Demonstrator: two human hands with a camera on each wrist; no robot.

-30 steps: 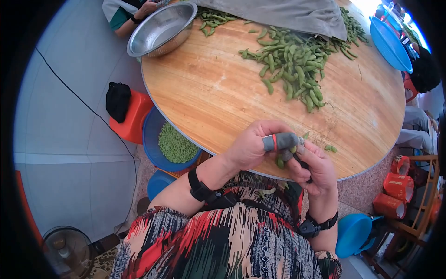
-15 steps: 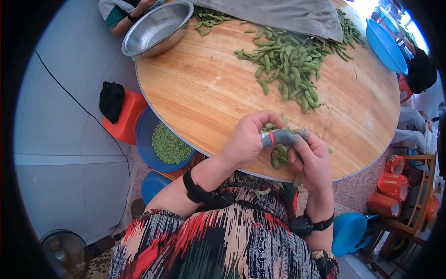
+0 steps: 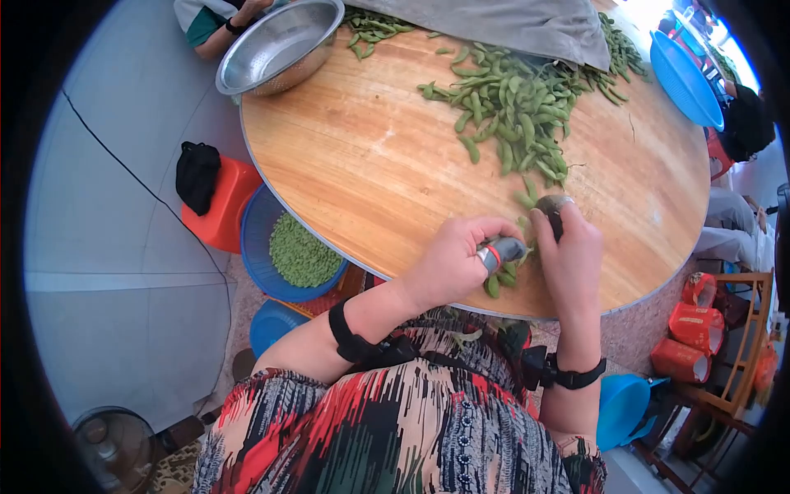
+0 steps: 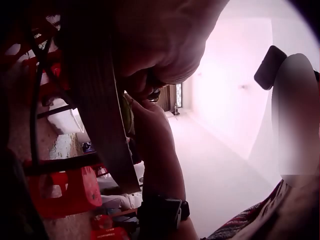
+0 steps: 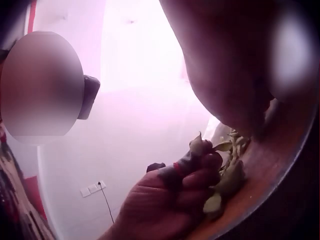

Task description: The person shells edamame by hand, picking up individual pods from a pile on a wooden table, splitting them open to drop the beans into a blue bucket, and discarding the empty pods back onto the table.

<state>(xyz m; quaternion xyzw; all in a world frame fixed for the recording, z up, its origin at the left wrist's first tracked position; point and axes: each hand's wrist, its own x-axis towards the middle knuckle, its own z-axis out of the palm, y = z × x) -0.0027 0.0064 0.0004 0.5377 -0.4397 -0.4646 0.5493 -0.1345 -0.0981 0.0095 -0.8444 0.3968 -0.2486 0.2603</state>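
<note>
My left hand [image 3: 453, 259] holds an edamame pod [image 5: 196, 145] between its grey-covered thumb and curled fingers, just above the near edge of the table. Below it, a few more green pods [image 3: 499, 281] show under the fingers. My right hand [image 3: 573, 255] reaches forward over the tabletop, thumb and dark-covered forefinger apart, beside a loose pod [image 3: 527, 196]. In the right wrist view this hand is a dark shape. Ahead lies a pile of edamame pods [image 3: 522, 107].
A wooden round table [image 3: 354, 156] carries a steel colander [image 3: 284, 49] and a grey cloth [image 3: 494, 25]. Shelled beans [image 3: 304, 251] fill a blue basin [image 3: 255, 255] at the left. A red stool [image 3: 226, 210] stands there too. Another person's arm [image 3: 222, 37] shows at upper left.
My right hand has parted from my left and moved forward toward the pods. The left hand has stayed near the table edge, turning slightly. Loose pods now lie beside the right fingertips.
</note>
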